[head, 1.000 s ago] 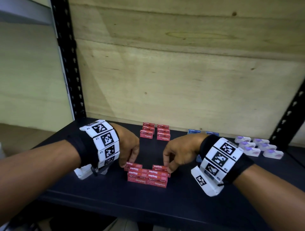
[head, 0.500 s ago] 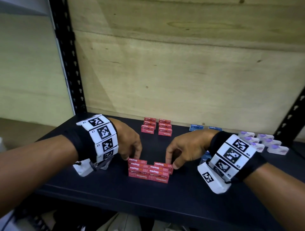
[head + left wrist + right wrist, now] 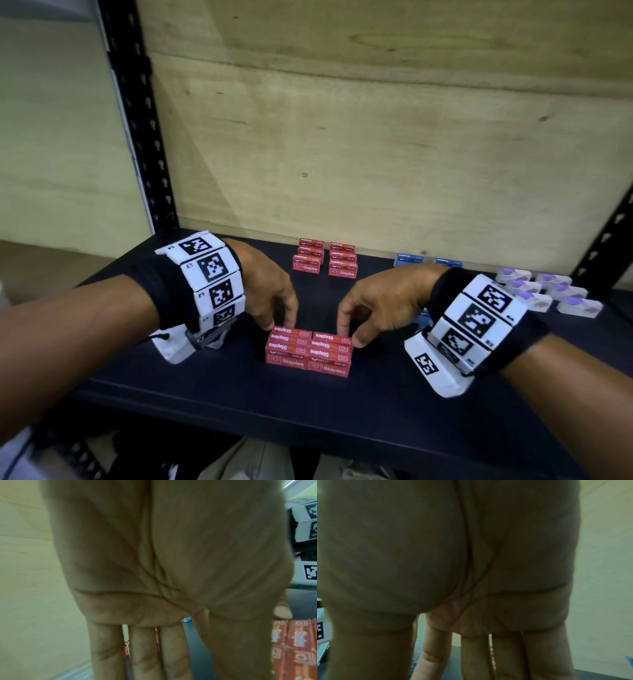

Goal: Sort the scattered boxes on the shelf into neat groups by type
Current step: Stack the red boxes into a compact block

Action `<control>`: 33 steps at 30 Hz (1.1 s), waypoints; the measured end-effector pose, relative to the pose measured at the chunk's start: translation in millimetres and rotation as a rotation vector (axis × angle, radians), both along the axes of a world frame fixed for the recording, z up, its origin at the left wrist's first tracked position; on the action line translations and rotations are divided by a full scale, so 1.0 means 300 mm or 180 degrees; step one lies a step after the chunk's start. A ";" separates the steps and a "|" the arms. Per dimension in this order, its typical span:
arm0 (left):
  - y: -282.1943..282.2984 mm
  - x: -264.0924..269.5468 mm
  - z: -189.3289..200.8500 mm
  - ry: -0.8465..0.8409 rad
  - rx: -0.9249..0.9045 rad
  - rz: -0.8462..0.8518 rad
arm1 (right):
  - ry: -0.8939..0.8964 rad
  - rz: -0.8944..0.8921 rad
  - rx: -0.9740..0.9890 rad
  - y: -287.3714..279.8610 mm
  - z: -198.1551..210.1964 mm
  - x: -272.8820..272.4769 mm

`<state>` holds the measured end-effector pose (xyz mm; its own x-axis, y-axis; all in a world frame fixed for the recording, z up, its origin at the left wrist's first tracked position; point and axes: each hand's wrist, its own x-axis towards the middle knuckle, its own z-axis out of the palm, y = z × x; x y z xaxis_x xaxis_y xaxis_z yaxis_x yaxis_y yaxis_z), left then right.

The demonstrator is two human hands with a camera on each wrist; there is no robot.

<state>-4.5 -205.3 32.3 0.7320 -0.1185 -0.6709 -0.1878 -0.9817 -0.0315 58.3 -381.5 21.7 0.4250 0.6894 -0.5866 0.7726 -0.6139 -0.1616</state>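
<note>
A block of red staples boxes [image 3: 308, 356] stands stacked in two columns near the front of the dark shelf [image 3: 239, 404]. My left hand [image 3: 286, 325] touches the far side of the top left box [image 3: 291, 334] with straight fingers [image 3: 142, 649]; the red boxes [image 3: 295, 649] show beside its thumb. My right hand [image 3: 349, 334] pinches the right end of the top right box [image 3: 330, 339] between thumb and index finger. In the right wrist view the palm [image 3: 453, 561] hides the boxes.
A second group of red boxes [image 3: 323, 262] sits at the back against the plywood wall. Blue boxes [image 3: 409, 260] lie to its right, one more blue box [image 3: 423, 317] behind my right hand. White-and-purple boxes [image 3: 548, 291] are grouped at the far right by the black post [image 3: 609, 246].
The two top red boxes have come together and now lie level on the stack. Both hands stayed at its ends, moving slightly inward.
</note>
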 end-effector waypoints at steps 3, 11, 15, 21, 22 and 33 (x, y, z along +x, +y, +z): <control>0.002 -0.003 -0.001 -0.0002 -0.0029 -0.0017 | -0.0009 -0.0009 -0.0006 0.004 -0.001 -0.002; 0.021 0.003 -0.021 -0.0094 -0.0130 0.0035 | -0.0040 -0.0053 -0.0050 0.010 -0.009 0.006; 0.044 0.025 -0.024 -0.0295 -0.0359 0.0192 | 0.0044 -0.0279 0.0058 0.018 -0.009 0.042; 0.064 0.137 0.016 -0.1325 -0.0598 0.0399 | -0.0765 -0.0616 0.0640 0.056 0.044 0.172; 0.070 0.167 0.021 -0.1472 -0.0587 0.0417 | -0.0919 -0.0668 0.0699 0.065 0.050 0.199; 0.145 0.414 -0.030 -0.1426 -0.0364 0.0394 | -0.1314 -0.0810 0.0320 0.160 -0.002 0.369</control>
<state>119.8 -161.7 23.2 0.9595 -0.0667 -0.2738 -0.0618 -0.9977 0.0267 168.9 -333.4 21.2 0.7701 0.5781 -0.2697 0.6123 -0.7885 0.0583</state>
